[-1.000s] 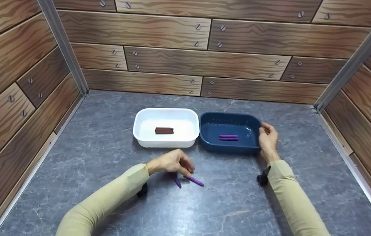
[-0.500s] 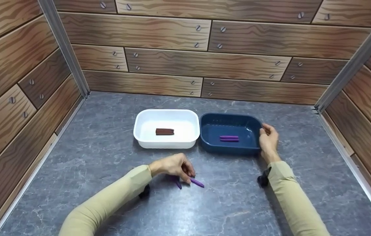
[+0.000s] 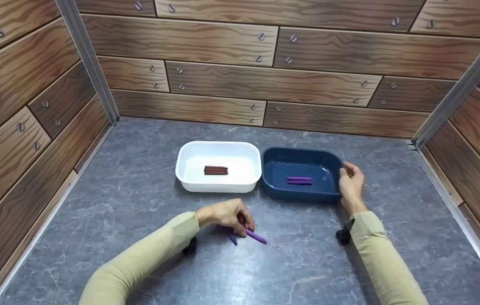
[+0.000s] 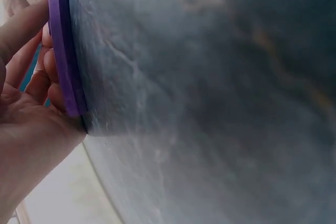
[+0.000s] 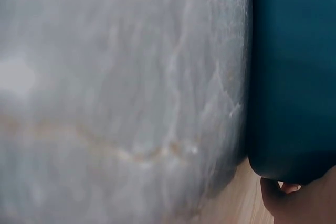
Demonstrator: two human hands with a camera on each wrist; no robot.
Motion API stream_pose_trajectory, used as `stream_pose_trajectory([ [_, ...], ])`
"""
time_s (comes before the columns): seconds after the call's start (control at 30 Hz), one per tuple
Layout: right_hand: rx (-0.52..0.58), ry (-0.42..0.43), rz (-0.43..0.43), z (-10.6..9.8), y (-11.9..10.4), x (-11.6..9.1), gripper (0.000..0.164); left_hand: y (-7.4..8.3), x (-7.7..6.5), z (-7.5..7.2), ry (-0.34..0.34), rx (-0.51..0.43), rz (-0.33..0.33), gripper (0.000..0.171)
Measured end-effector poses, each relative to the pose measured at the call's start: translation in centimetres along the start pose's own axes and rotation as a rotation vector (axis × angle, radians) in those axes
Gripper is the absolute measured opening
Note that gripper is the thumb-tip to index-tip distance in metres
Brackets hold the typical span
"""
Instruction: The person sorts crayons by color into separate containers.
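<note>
On the grey table, my left hand pinches the upper end of a purple crayon between thumb and fingers. A second purple crayon lies beside it, partly hidden under the hand. The left wrist view shows a faceted purple crayon close up against the fingers. At the right end of a dark blue tub, my right hand grips the rim. Two purple crayons lie side by side inside that tub. The right wrist view has the tub's wall and a few fingers under its corner.
A white tub stands against the blue one on its left, holding several brown crayons in a small bundle. Wood-patterned walls enclose the table at the back and both sides.
My left hand has come slightly nearer and lower, its thumb and fingers closing on the crayon's upper end. The right hand stays on the blue tub. The head view has shifted slightly.
</note>
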State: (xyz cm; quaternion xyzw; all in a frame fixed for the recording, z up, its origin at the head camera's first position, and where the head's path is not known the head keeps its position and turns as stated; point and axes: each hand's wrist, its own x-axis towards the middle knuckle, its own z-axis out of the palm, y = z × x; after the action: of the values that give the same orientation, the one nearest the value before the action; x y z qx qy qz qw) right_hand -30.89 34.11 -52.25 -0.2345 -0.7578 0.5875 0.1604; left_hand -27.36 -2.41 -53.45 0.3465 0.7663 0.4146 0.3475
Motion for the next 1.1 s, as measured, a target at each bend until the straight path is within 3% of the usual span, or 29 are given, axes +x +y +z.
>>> stream_pose_trajectory([
  [0.5,0.002,-0.023,0.003,-0.38,0.65,-0.32,0.042,0.0,0.16,0.3,-0.01,0.042,0.0,0.02],
  [1.1,0.0,-0.007,-0.009,-0.1,0.12,0.01,0.041,0.27,0.28,-0.63,0.009,0.124,0.017,0.017],
])
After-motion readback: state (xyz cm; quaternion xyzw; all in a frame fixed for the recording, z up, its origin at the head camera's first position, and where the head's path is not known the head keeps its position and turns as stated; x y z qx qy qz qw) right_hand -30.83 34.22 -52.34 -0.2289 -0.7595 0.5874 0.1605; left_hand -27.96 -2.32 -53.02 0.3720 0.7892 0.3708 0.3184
